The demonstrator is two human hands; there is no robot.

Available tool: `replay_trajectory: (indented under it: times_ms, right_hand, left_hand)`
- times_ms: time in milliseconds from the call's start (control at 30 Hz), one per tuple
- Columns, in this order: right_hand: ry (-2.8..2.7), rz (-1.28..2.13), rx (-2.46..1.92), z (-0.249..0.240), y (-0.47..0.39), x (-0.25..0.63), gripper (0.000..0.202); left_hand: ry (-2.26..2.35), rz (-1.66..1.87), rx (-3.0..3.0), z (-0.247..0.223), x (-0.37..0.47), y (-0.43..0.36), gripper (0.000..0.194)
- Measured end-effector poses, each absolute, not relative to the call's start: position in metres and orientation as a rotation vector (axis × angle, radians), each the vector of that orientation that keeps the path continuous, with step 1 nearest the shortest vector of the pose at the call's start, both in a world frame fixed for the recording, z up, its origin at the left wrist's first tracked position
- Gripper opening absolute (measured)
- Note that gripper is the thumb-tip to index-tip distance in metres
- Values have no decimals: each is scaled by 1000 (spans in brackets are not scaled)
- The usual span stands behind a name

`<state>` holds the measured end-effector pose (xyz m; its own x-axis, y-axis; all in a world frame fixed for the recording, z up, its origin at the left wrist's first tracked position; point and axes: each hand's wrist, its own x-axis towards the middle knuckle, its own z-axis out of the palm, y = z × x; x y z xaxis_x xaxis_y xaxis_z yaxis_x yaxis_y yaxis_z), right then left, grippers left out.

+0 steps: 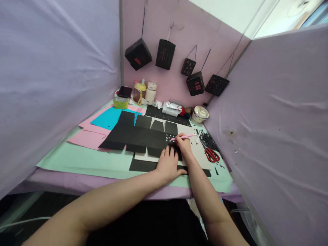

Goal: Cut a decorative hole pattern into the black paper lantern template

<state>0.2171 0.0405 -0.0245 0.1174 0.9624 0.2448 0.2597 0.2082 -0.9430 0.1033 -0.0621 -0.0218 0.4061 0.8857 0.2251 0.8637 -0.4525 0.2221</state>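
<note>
My right hand [183, 145] grips a slim pink craft knife [186, 136], shaped like a pen. Its tip rests at small triangular cut-outs near the right end of a black card sheet [138, 136]. The sheet has notched flaps along its long edges. My left hand [167, 164] lies flat with fingers spread on the sheet's near edge, just left of my right wrist. Under the black sheet lies a white board [197, 153], and another dark sheet [146, 166] shows beneath that.
Red-handled scissors [212, 155] and black paper scraps [208, 140] lie at the right. Pink [88, 136] and blue paper [109, 118] lie at the left. Along the back stand a tape roll [121, 102], a jar [151, 93] and a bowl [200, 114]. Black paper boxes [165, 54] hang above.
</note>
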Motion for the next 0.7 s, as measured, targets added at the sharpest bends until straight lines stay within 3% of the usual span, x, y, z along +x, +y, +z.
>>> replay_trajectory:
  times_ms: [700]
  right_hand:
    - [-1489,600,-1385,-24,24,207,10]
  left_hand:
    - [1622,466,2552,-31,107,-63,89]
